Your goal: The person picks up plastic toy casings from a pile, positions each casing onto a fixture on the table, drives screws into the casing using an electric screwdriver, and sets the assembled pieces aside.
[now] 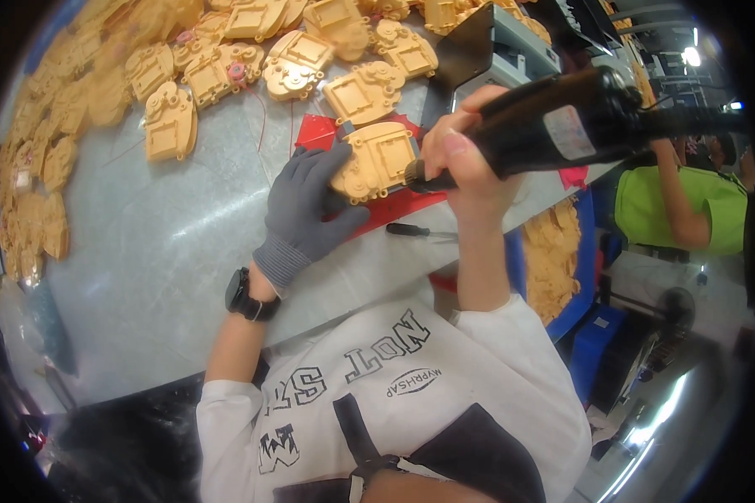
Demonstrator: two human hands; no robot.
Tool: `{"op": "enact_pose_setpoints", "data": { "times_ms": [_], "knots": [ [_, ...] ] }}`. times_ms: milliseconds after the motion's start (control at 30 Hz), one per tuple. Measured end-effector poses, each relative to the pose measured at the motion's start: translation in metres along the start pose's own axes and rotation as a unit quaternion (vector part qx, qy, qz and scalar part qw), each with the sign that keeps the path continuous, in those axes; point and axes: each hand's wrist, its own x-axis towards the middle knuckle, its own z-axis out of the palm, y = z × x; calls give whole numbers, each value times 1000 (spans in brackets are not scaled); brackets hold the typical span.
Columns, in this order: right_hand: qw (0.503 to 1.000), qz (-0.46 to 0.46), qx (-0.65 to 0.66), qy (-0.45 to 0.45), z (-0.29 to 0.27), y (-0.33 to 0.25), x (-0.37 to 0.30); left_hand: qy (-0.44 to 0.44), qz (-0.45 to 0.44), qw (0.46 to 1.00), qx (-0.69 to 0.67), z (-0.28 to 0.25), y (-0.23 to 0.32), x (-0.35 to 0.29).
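The right hand (470, 159), bare, closes its thumb and fingers around the front end of a thick black cylindrical power tool (524, 126), whose dark ribbed nose meets the right edge of a yellow moulded plastic housing (380, 159). The left hand (310, 189), in a grey knitted glove, lays its fingers against the left edge of this housing, thumb spread apart below; whether it pinches the piece or merely steadies it, I cannot tell. The housing sits on a flat red fixture (407, 208) near the front edge of a grey metal-topped table (168, 251). A black-handled screwdriver (407, 229) lies just beside the fixture, toward the person's body. A black wristwatch (247, 295) circles the left wrist. Farther out, loose yellow plastic housings (172, 121) lie heaped along the far and left sides of the table. To the right, a blue bin (589, 243) holds more yellow parts (549, 260), and beyond it is a person in a lime-green top (667, 205).
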Motion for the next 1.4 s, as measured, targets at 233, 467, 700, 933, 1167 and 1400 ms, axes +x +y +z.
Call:
{"op": "enact_pose_setpoints", "data": {
  "times_ms": [233,467,700,933,1167,1400],
  "knots": [
    [986,-82,100,106,-62,-28,11,13,9,1000,11,-1,2,-2],
    [976,-68,-9,208,-76,-5,48,2,-9,1000,13,-1,0,-2],
    [989,-12,132,72,-60,-27,-1,-7,-13,1000,13,1,0,0],
    [989,-20,148,-20,10,-28,-12,81,18,996,8,2,-3,-6],
    [989,-5,149,-10,26,-24,-13,44,20,999,11,3,-1,-5],
    [989,21,146,-4,35,-16,-10,54,32,998,0,2,-3,-5]
  ]
}}
